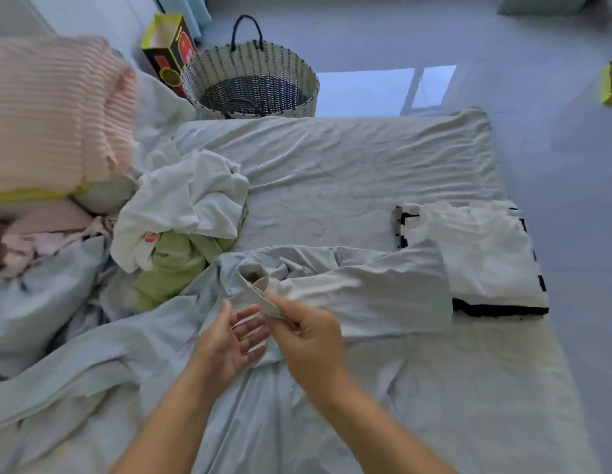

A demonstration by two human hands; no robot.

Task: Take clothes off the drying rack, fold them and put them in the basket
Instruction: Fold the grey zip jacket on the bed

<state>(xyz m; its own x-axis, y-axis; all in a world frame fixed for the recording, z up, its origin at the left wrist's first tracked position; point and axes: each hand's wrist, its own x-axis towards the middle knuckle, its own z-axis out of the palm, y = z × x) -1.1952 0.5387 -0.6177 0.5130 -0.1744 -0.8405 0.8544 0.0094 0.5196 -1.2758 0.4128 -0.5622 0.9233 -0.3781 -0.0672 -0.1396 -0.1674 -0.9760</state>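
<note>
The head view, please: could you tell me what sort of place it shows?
Probably a home bedroom: a bed with a rumpled pale sheet, a pink striped pillow at its left, and a woven laundry basket on the floor beyond.

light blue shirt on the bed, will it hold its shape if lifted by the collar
Probably floppy: the light blue shirt lies creased, and its collar bends where the right hand pinches it. Likely light too, since a pinch alone seems to lift the collar.

Pale tiled floor (554, 131), window glare; rumpled bed (349, 172).
</note>
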